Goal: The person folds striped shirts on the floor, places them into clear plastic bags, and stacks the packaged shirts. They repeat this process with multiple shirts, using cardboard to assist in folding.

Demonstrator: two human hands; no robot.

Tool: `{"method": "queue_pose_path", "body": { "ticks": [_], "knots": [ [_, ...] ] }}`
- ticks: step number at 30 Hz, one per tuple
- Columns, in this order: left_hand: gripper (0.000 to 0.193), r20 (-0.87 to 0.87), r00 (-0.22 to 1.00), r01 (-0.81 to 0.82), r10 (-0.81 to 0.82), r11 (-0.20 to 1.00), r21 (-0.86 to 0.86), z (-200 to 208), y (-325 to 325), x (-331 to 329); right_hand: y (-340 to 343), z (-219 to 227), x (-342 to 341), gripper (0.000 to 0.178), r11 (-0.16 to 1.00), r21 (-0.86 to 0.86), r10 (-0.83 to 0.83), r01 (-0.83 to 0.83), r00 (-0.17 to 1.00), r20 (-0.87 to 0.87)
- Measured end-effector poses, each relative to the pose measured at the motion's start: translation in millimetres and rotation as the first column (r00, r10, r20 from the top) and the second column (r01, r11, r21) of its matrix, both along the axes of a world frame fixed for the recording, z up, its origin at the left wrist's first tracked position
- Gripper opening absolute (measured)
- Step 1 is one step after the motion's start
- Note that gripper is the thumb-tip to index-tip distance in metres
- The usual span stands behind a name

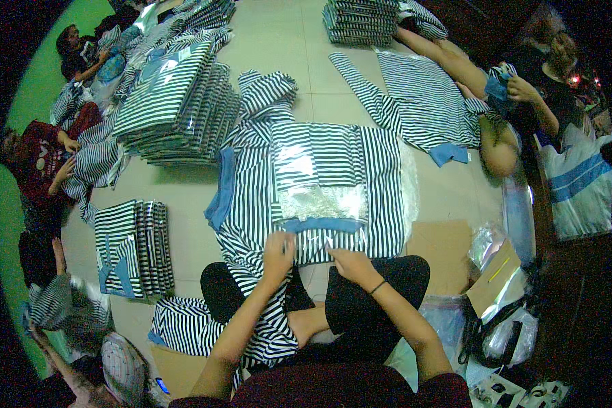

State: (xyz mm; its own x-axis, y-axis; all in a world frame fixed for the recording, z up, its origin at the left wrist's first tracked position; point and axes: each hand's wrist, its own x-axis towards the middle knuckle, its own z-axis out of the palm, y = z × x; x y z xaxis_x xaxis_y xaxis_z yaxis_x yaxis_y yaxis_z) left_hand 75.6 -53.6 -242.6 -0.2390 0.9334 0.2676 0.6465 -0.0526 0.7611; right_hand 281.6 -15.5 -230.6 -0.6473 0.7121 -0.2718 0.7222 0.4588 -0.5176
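In front of me a folded black-and-white striped shirt (pixel 319 153) with a blue collar lies inside a clear plastic bag (pixel 323 202) that shines with reflections. My left hand (pixel 277 257) is closed at the near edge of the bag, just left of the collar. At the same edge, a little to the right, my right hand (pixel 355 265) pinches the plastic between thumb and fingers. Beneath the bag spreads a loose striped shirt (pixel 246 180), its blue collar to the left. More striped cloth (pixel 187 325) trails beside my left leg.
Tall stacks of bagged striped shirts (pixel 177 105) stand at the far left, with a smaller stack (pixel 130 248) nearer. Another shirt (pixel 428 98) lies spread at the far right before a co-worker. Cardboard (pixel 438 255) and clear bags (pixel 434 326) are on my right. Other people sit along the left.
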Motion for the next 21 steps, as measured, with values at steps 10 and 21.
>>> {"method": "queue_pose_path", "body": {
  "ticks": [10, 21],
  "knots": [
    [0.023, 0.122, 0.951, -0.173, 0.283, 0.817, -0.55, -80.6, 33.0, -56.2, 50.7, -52.6, -1.2, 0.063, 0.921, 0.293, -0.324, 0.256, 0.922, 0.213],
    [0.014, 0.667, 0.631, 0.276, 0.395, 0.689, -0.67, -65.3, 7.1, -76.5, 20.8, -24.4, -64.8, 0.029, 0.872, 0.449, -0.089, 0.193, 0.966, -0.243]
  ]
}}
